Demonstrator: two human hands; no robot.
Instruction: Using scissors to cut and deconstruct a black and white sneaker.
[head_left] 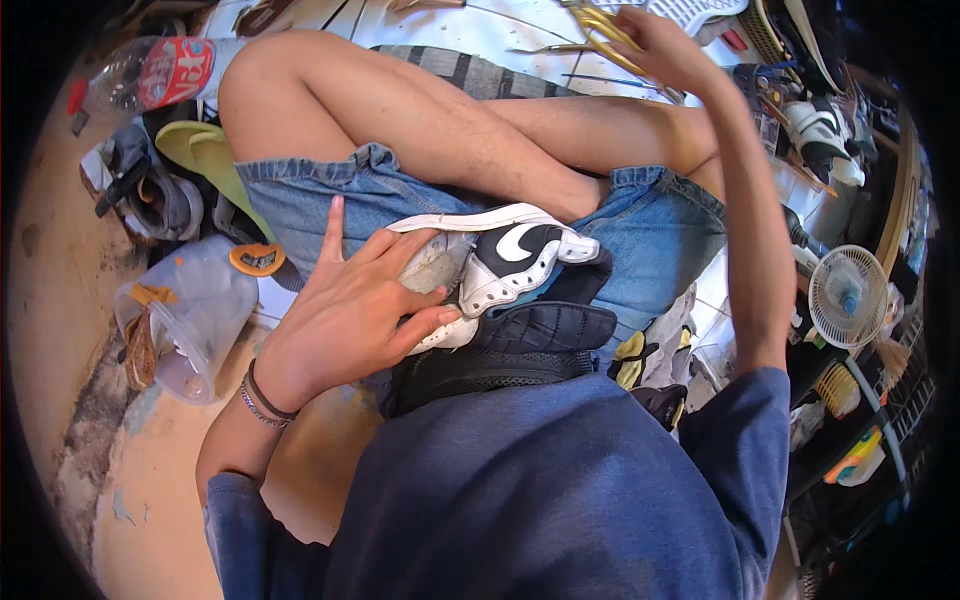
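Observation:
A white-and-black sneaker (510, 255) lies on its side across my lap, atop a dark padded piece (545, 330). My left hand (355, 305) grips it on the left, thumb and middle fingers on the shoe and one finger sticking out. At the top right, my arm is stretched away from the shoe, and my right hand (650, 45) has its fingers curled on gold-coloured scissors (605, 35), among other metal tools on the tiles.
A plastic bottle (150, 80), grey shoe (150, 180) and translucent container (185, 315) are at left. At right stand a small fan (845, 295), white-black shoe (820, 135) and cluttered rack (890, 380). My crossed bare legs (400, 120) lie before me.

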